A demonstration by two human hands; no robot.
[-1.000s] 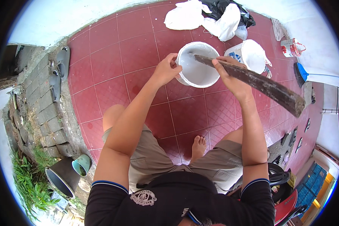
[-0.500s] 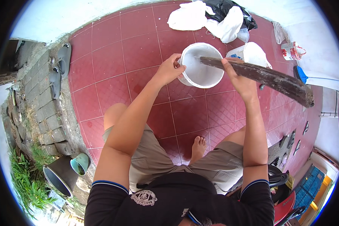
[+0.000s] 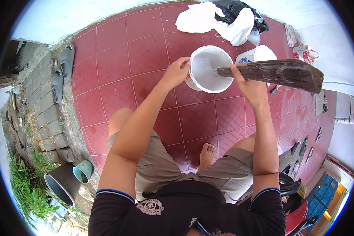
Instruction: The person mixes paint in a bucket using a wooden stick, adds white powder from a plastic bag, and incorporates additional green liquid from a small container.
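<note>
A round white bucket [image 3: 200, 87] stands on the red tiles in front of me, with a whitish liquid or paste [image 3: 205, 75] inside. Its left rim is pinched by my left hand [image 3: 177, 73], thumb and fingers closed over the edge. My right hand [image 3: 252, 88] is closed around a long, dark brown wooden stick [image 3: 283, 72], narrow at the bucket end and broad at the outer end. The narrow end dips into the white contents, so its very tip is hidden. The broad end points out to the right, above the floor.
Behind the stick stands a second white bucket [image 3: 263, 54]. White sacks [image 3: 196, 17] and a black plastic bag [image 3: 229, 10] lie by the far wall. A red-stained pail [image 3: 304, 54] is at right. Grey sandals [image 3: 67, 65] and pots [image 3: 61, 187] line the left edge.
The stick has swung: its broad end moved farther away from me, and its narrow end shifted right and nearer inside the bucket. My left hand stays on the rim.
</note>
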